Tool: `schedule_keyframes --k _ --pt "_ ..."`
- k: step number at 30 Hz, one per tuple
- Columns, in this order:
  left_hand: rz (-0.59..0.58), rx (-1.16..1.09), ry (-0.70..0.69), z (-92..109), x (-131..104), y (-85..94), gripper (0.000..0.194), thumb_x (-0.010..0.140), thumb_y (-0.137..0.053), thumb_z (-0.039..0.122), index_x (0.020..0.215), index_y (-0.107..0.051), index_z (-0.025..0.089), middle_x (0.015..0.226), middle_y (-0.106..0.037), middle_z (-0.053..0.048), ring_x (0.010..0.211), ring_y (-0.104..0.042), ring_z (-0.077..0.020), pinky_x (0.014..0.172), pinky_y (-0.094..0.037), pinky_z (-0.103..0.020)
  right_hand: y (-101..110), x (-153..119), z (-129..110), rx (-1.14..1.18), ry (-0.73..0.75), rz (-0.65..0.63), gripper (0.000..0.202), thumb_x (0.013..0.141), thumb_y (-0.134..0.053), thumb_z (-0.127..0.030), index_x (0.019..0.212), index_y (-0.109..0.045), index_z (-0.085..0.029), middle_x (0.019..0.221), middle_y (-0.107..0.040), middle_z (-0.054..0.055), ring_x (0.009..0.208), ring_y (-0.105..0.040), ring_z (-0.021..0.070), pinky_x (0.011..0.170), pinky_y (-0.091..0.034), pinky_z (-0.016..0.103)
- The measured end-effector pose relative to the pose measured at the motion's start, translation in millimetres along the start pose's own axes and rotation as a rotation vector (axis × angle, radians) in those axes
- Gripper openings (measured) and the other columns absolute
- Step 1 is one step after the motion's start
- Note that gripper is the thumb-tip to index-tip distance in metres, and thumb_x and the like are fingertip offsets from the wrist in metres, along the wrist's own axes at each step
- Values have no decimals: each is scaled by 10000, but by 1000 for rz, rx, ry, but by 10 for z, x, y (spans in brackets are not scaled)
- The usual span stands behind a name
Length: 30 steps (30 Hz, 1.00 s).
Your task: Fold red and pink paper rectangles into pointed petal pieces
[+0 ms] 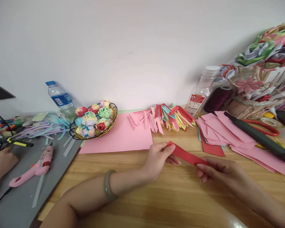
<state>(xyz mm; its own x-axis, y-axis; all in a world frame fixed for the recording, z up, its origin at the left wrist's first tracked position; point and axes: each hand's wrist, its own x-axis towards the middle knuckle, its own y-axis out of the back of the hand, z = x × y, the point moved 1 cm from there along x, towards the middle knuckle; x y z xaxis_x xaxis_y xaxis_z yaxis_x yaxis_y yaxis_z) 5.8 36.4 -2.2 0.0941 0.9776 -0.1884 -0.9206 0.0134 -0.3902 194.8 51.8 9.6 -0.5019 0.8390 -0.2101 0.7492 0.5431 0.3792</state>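
Note:
Between my two hands a red paper strip (186, 154) is held above the wooden table, slanting down to the right. My left hand (158, 156) pinches its left end between thumb and fingers. At the right end, my right hand (215, 171) is closed on it in the same way. Behind the strip lies a pile of folded paper pieces (174, 117) in pink, red, yellow and blue. Pink paper sheets (109, 142) extend under it to the left. Cut pink paper pieces (218, 129) are stacked to the right, with red paper (212, 148) beneath.
A basket of paper flowers (95, 136) and a water bottle (60, 99) stand at the back left. On the grey mat (61, 177) rests a pink glue gun (36, 167); another person's hand (4, 163) is beyond it. Right: a black-handled cutter (258, 136), red scissors (263, 126), a clear bottle (199, 91).

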Motion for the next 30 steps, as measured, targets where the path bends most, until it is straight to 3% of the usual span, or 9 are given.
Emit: schedule_keyframes --k 3,5,9,12,15,20,24,27,30 --pt "67 -87 -16 19 2 2 433 683 -674 529 795 -530 136 611 -620 -12 502 -606 -120 491 -427 -194 34 -25 -25 -45 83 87 456 806 -470 -574 746 -662 -164 697 -678 65 636 -626 179 595 -506 282" --pt "92 -130 -24 41 4 3 429 727 -646 517 902 -509 150 775 -666 -52 537 -625 -123 521 -451 -209 40 -40 -7 -136 144 224 437 836 -441 -537 761 -662 -168 679 -682 58 621 -638 187 574 -513 284" --pt "-45 -114 95 58 -8 -19 478 740 -668 463 1055 -501 144 1102 -621 -148 644 -643 -134 627 -477 -255 2 -99 56 -509 431 530 283 896 -430 -336 1002 -632 -169 809 -705 66 684 -663 188 597 -520 280" --pt "-166 -38 141 41 -31 -49 564 665 -742 439 1081 -529 123 1069 -633 -143 748 -638 -169 700 -465 -278 -93 -138 15 -777 719 442 315 922 -380 -196 1207 -512 -172 895 -688 77 745 -653 173 625 -515 275" --pt "-171 43 85 24 -45 -57 565 656 -752 411 1083 -541 106 923 -668 -106 891 -607 -207 808 -440 -300 -193 -142 -64 -897 888 273 312 936 -329 -152 1201 -494 -157 854 -674 72 730 -636 170 608 -507 278" --pt "-152 227 58 14 -49 -25 512 744 -663 404 1159 -533 133 778 -622 -36 802 -582 -194 764 -437 -312 -239 -115 -60 -884 875 293 195 916 -432 -195 1082 -529 -161 752 -635 32 633 -595 145 545 -473 260" --pt "-295 360 87 31 -65 -34 496 769 -624 324 1207 -484 137 688 -511 18 635 -503 -135 638 -408 -269 -166 -83 -55 -886 722 444 309 921 -395 -195 1223 -455 -165 974 -603 102 755 -611 159 608 -503 271" --pt "-407 457 2 66 -78 -63 422 710 -670 255 1098 -540 154 696 -459 30 618 -433 -117 607 -358 -243 -113 -47 -103 -977 717 400 392 914 -379 -197 1305 -408 -197 1149 -530 153 922 -591 216 689 -521 348" --pt "-400 465 -10 94 -77 -69 364 643 -725 262 957 -574 158 717 -459 27 632 -424 -116 594 -342 -233 -73 -29 -122 -963 766 325 386 913 -357 -158 1281 -447 -232 1187 -539 131 1060 -538 234 778 -506 389"
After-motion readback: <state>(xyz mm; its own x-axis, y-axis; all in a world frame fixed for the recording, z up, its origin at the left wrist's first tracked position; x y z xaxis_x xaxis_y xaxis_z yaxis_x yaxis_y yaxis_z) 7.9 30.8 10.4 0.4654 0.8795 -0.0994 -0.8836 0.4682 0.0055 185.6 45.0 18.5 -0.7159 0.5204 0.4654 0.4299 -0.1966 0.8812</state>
